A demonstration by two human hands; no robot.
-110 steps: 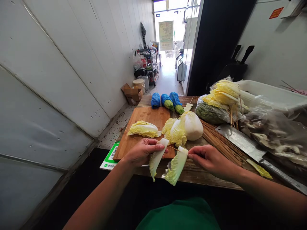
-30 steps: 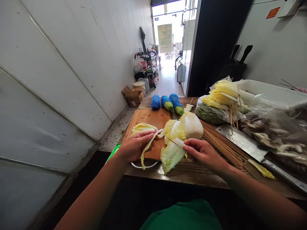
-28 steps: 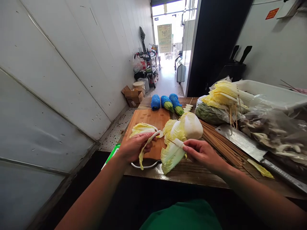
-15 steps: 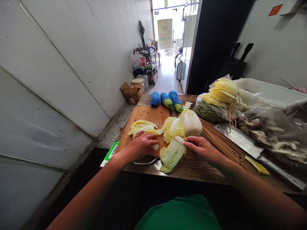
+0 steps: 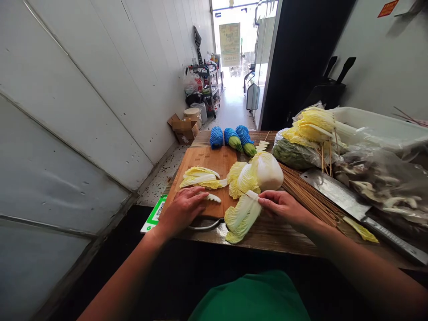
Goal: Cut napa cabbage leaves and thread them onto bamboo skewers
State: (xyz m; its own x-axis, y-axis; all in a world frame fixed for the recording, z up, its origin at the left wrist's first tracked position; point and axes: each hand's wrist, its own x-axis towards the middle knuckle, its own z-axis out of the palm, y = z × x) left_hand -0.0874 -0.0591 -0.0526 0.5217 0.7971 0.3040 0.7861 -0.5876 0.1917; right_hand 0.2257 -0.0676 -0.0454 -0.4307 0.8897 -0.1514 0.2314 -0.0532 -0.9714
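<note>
My right hand (image 5: 276, 204) pinches the thick white base of a napa cabbage leaf (image 5: 243, 218), whose frilly end hangs over the table's front. A thin skewer tip (image 5: 243, 193) pokes out past that base on its left; any part within my fingers is hidden. Over the wooden cutting board (image 5: 210, 156), my left hand (image 5: 187, 206) lies palm down with its fingers stretched out. At its fingertips is a small white strip of cabbage (image 5: 214, 198). Just beyond lie yellow cabbage leaves (image 5: 199, 177). A cabbage head (image 5: 267, 170) with a loosened yellow leaf (image 5: 243, 178) rests right of the board.
Bamboo skewers (image 5: 309, 196) and a cleaver (image 5: 337, 191) lie to the right, beside bagged mushrooms (image 5: 384, 178). Skewered cabbage (image 5: 314, 125) rests on a bag of greens. Blue-netted squashes (image 5: 245, 140) stand behind the board, near a white tub (image 5: 368, 120).
My left hand has drawn back to the left, uncovering the white cabbage strip on the board. My right hand keeps its grip on the leaf, almost unmoved.
</note>
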